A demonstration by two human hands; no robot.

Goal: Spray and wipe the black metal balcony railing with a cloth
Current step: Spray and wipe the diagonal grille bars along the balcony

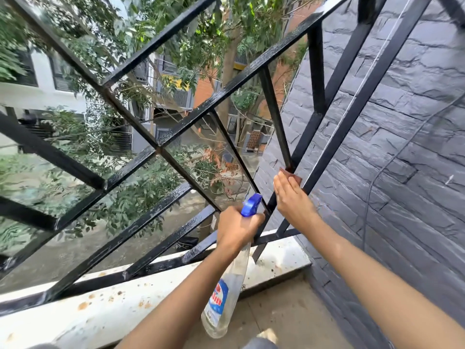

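The black metal railing (161,147) fills most of the view, its bars crossing in diamond shapes, with wet streaks showing on several of them. At about 6 o'clock, the left grip (236,230) is clenched around the neck of a clear spray bottle (224,298). The bottle's blue nozzle points up toward 12 o'clock and its body hangs down toward 6 o'clock over the white ledge (100,306). Just beside it, at about 4 o'clock, the right grip (292,197) lies flat with fingers straight, pressing a brownish cloth (293,173) against a railing bar where several bars meet. Only the cloth's top edge shows above the fingertips. A dark slate wall (402,122) stands at 3 o'clock, touching the railing's end. Trees and buildings show through the bars from 9 to 12 o'clock.
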